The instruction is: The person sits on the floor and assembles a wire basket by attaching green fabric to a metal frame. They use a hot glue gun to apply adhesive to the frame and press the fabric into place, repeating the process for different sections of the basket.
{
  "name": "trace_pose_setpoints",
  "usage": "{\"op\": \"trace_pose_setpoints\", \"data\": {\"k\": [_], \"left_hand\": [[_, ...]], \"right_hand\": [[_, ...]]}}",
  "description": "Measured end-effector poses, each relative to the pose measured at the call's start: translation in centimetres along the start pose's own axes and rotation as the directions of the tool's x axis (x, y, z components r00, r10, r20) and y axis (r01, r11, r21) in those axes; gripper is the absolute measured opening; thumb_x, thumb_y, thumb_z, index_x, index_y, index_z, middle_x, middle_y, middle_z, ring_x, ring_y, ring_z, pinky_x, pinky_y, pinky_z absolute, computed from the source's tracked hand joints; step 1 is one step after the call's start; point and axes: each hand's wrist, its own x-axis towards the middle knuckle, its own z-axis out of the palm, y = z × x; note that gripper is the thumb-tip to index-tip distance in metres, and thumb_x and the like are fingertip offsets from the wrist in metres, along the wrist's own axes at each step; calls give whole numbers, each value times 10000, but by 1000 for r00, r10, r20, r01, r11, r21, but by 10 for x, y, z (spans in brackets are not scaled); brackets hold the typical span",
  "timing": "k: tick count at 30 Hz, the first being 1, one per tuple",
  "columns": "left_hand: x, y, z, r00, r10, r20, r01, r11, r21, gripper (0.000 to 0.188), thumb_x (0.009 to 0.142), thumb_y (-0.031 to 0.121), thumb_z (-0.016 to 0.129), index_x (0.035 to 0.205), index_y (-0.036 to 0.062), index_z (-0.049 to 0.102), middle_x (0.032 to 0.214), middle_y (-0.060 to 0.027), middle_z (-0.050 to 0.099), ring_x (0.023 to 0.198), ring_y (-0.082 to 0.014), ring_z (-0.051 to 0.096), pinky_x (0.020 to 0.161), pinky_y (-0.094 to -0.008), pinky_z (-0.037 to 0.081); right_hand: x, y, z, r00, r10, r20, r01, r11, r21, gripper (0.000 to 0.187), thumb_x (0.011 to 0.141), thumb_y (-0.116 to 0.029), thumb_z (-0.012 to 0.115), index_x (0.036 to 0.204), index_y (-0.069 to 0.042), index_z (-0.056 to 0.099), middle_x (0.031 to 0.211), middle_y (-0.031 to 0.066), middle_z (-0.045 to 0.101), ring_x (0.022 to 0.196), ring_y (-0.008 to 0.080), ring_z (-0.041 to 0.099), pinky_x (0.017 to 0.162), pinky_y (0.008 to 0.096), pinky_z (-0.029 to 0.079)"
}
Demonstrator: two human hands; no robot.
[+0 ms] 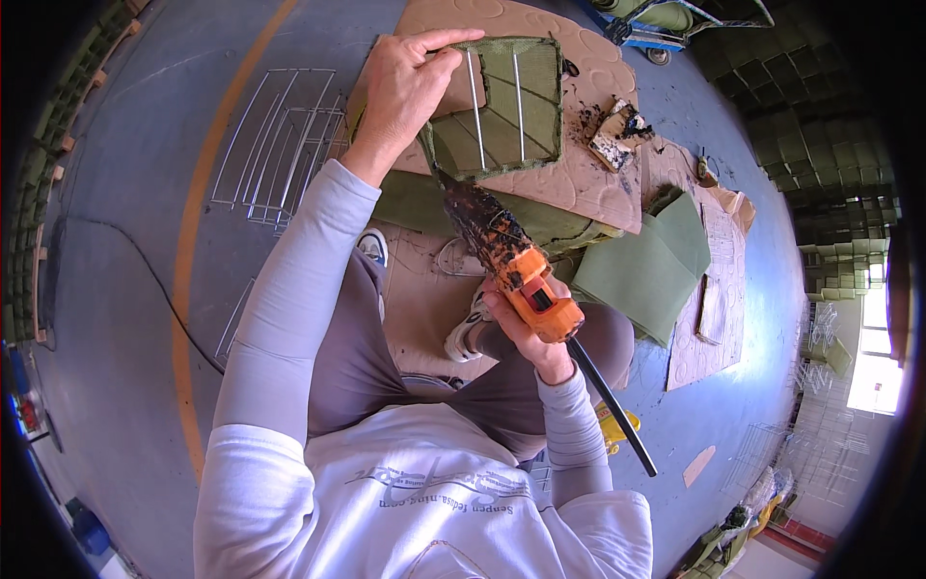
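Note:
My left hand [400, 95] pinches the upper left edge of a green mesh fabric panel [542, 116], its index finger stretched along the rim. Two silvery metal rods [521, 108] cross the panel from top to bottom. An orange glue gun [558, 314] is in my right hand [524, 336], which wraps round it from below. Black residue crusts its front half. Its nozzle points at the panel's lower left corner; whether it touches is hard to tell. From the gun's back end sticks out a long black glue stick [614, 410].
Under the panel lies brown cardboard [598, 72], with a black-smeared block [617, 137] to the right. Green fabric sheets [641, 265] lie near my right knee. Wire frames [289, 145] and a dark cord [159, 275] are on the floor at left. A blue cart [644, 34] stands far right.

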Motion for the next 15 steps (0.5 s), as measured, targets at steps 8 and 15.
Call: {"op": "trace_pose_setpoints", "data": {"k": [8, 15], "left_hand": [[1, -1, 0, 1000, -13, -6, 13, 1000, -26, 347, 853, 45, 537, 1112, 110, 760, 542, 129, 370, 490, 18, 274, 445, -217, 196], [1, -3, -1, 1000, 2, -11, -2, 1000, -20, 356, 853, 41, 536, 1122, 113, 756, 544, 133, 367, 487, 20, 275, 445, -216, 196]], "right_hand": [[-4, 8, 1, 994, -49, 94, 59, 992, -109, 307, 787, -350, 785, 969, -152, 636, 848, 21, 622, 769, 242, 601, 659, 351, 439], [-8, 14, 4, 1000, -16, -27, 15, 999, -39, 226, 801, -260, 761, 941, -120, 652, 829, 14, 636, 747, 206, 608, 671, 328, 448]]}}
